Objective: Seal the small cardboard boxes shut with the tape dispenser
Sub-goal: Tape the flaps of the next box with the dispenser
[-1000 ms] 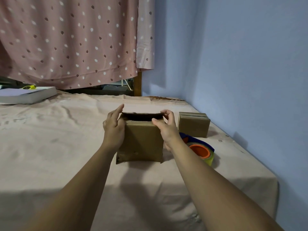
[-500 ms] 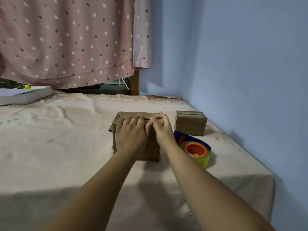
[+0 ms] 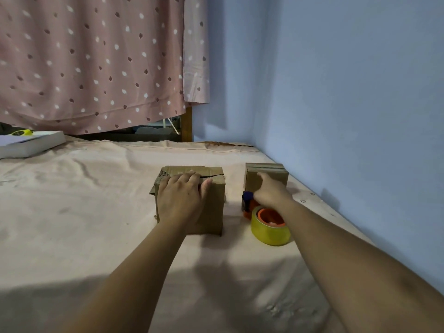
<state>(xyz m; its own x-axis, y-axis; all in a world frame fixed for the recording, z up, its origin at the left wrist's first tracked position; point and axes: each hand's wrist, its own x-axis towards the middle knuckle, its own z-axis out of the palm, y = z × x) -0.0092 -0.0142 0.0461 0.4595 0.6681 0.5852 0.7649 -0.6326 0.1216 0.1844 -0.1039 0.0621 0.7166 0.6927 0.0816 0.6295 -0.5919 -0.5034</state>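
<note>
A dusty-pink curtain with white and brown spots [image 3: 96, 63] hangs behind the desk [image 3: 72, 212], beside a brown wooden post [image 3: 187, 124] and a plain pale blue wall [image 3: 348, 92]; a flat white book-like slab [image 3: 31, 144] lies at the far left with a small yellow object [image 3: 22, 132] on it. The desk wears a wrinkled, pale pink cloth.

The nearer brown corrugated cardboard box [image 3: 213, 207] stands mid-desk, its top flaps folded down with a ragged dark seam between them. The left hand [image 3: 180, 198] lies over its near top edge, fingers straight and together, pressing the flaps; it hides much of the box's front. To the right, well apart, sits a smaller brown cardboard box [image 3: 276, 173] with a strip along its top. Just in front of that lies the blue-and-orange tape dispenser with its round yellow tape roll [image 3: 266, 227]. The right hand [image 3: 271, 191] rests over the dispenser's far end; its fingers are hidden, so I cannot tell whether they grip.

Half a second ago both hands pressed the box top; the right has since left it for the dispenser.
</note>
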